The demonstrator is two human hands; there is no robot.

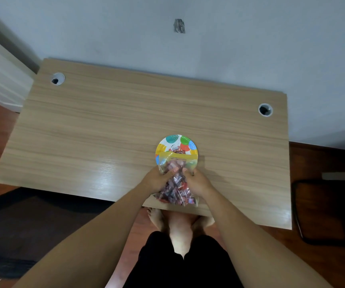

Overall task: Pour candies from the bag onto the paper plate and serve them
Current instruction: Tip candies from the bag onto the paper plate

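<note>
The paper plate (176, 142) — bright with coloured balloon shapes — sits on the wooden counter (105, 125), toward its near edge. Over the plate's near half lies the clear bag (176, 183), its yellow-banded mouth pointing onto the plate and its closed end reaching back to the counter's near edge. A few wrapped candies (176, 151) already lie on the plate just beyond the mouth; most remain inside the bag. The left hand (157, 180) clamps the bag's left side and the right hand (198, 181) clamps its right side — both just nearer than the plate, with the bag bunched between them.
</note>
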